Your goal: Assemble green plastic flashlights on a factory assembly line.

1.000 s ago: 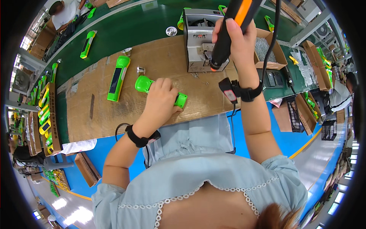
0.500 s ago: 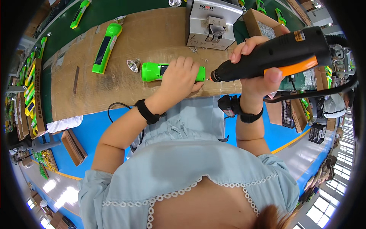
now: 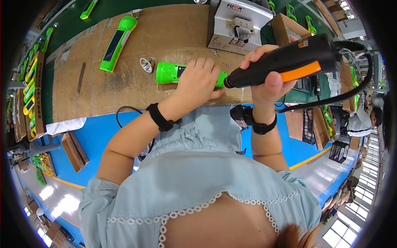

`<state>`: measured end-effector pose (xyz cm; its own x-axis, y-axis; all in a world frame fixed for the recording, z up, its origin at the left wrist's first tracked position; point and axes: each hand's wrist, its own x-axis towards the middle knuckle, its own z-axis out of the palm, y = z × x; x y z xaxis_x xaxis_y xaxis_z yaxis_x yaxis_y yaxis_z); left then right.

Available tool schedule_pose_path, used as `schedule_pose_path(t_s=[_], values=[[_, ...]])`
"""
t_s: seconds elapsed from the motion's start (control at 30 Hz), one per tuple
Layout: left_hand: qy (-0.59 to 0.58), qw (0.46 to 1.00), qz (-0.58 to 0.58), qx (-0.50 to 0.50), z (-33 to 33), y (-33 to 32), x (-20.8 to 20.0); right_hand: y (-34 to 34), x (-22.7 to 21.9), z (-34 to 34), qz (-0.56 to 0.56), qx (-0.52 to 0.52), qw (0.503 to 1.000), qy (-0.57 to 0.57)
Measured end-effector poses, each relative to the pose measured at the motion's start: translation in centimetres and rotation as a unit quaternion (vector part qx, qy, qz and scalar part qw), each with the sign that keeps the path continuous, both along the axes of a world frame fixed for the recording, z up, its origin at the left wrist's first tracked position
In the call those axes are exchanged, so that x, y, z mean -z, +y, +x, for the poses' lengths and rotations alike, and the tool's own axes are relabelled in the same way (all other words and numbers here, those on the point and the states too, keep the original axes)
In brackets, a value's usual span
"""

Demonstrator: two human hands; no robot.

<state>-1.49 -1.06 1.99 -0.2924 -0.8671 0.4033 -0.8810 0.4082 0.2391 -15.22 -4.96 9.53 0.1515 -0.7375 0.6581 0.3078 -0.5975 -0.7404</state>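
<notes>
My left hand (image 3: 197,82) is wrapped over a green flashlight (image 3: 166,73) that lies on its side on the cardboard, head to the left. Part of its dark panel shows beside my fingers. In my right hand (image 3: 269,84) is a black electric screwdriver (image 3: 285,62) with an orange lever strip. Its nose meets the flashlight's tail end; the bit's tip is hidden there. Just left of the flashlight head sits a loose silver reflector (image 3: 147,64). Farther left lies another green flashlight (image 3: 118,44) with a long dark panel.
A metal screw-feeding box (image 3: 235,29) stands at the back, with loose screws (image 3: 215,52) before it. Behind my right hand is a cardboard box (image 3: 285,29). The screwdriver's black cable (image 3: 331,99) loops at the right. A carton of flashlights (image 3: 39,91) stands at the left edge.
The screwdriver has moved left, closing the small gap so that its nose reaches the flashlight's tail. My left hand keeps its hold; the whole view has shifted slightly.
</notes>
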Motion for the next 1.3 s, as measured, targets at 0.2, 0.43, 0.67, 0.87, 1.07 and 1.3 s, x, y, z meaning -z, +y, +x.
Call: schedule_pose_path(t_s=[0.2, 0.43, 0.67, 0.87, 1.07, 1.3], values=[[-0.004, 1.0, 0.0, 0.005, 0.1, -0.2, 0.1, -0.1, 0.3, 0.2, 0.008, -0.006, 1.0, 0.001], [-0.004, 1.0, -0.01, 0.005, 0.0, -0.4, 0.2, -0.3, 0.6, -0.1, -0.001, -0.037, 0.999, 0.006], [-0.016, 1.0, 0.018, 0.007, 0.1, -0.1, -0.1, -1.5, -2.4, -0.7, -0.026, -0.062, 0.993, -0.101], [-0.007, 0.999, -0.037, 0.02, 0.1, 0.0, 0.0, -6.7, -6.8, -0.9, -0.178, 0.073, 0.977, -0.086], [-0.019, 1.0, 0.0, 0.014, 0.1, 0.0, -0.4, -9.9, -6.3, 0.8, -0.2, 0.099, 0.973, -0.057], [-0.006, 1.0, -0.012, 0.019, 0.1, 0.0, -0.2, -8.5, -6.2, 2.0, -0.055, 0.099, 0.993, -0.022]])
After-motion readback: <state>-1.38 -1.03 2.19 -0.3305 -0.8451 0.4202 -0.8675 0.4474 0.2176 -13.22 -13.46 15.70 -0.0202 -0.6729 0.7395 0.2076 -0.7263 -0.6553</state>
